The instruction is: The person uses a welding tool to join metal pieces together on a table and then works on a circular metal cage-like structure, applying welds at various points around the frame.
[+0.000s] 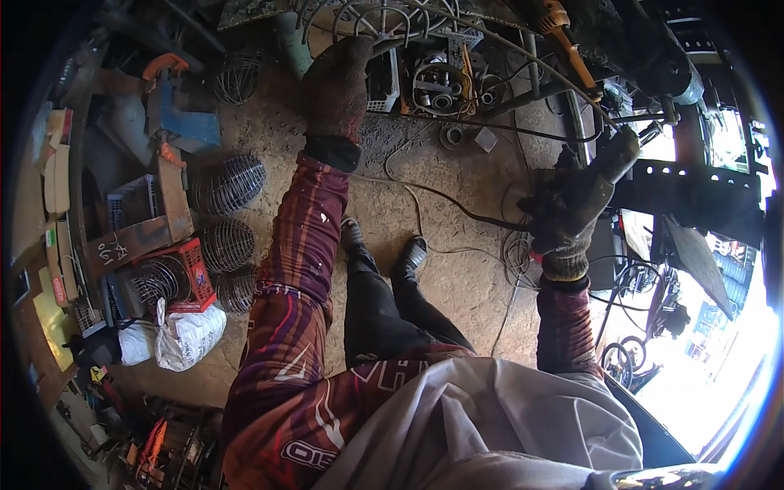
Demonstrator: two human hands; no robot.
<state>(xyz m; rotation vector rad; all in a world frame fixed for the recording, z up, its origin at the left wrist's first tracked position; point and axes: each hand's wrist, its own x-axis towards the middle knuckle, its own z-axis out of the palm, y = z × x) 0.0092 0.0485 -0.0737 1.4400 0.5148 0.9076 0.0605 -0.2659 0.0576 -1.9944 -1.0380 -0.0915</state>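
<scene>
Rough, stained workshop floor (465,278) sat cluttered. Curved-rod metal frame (384,20) stood at top edge, round wire cages (229,181) left. Knit-gloved left hand (339,86) touched frame, grip unclear; grimy-gloved right hand (578,200), couldn't tell finger hold. Black cable (482,216) ran beside it.

Head view, wide fisheye, left one of a side-by-side pair worn on the person's head. Faces steeply down past the wearer's own body to the floor (465,314); picture upright, its left the wearer's left. Nearest the lens: grey cloth (506,408), large along the lower edge. Further out: left hand (336,90) near the upper edge, right hand (576,196) right of centre, both forearms seen from above. Feet (415,251) look small near the middle, well below the lens. Coverage broad (dark rim rounds off the corners): cardboard boxes (57,181) at far left, bright opening (727,351) at far right.
</scene>
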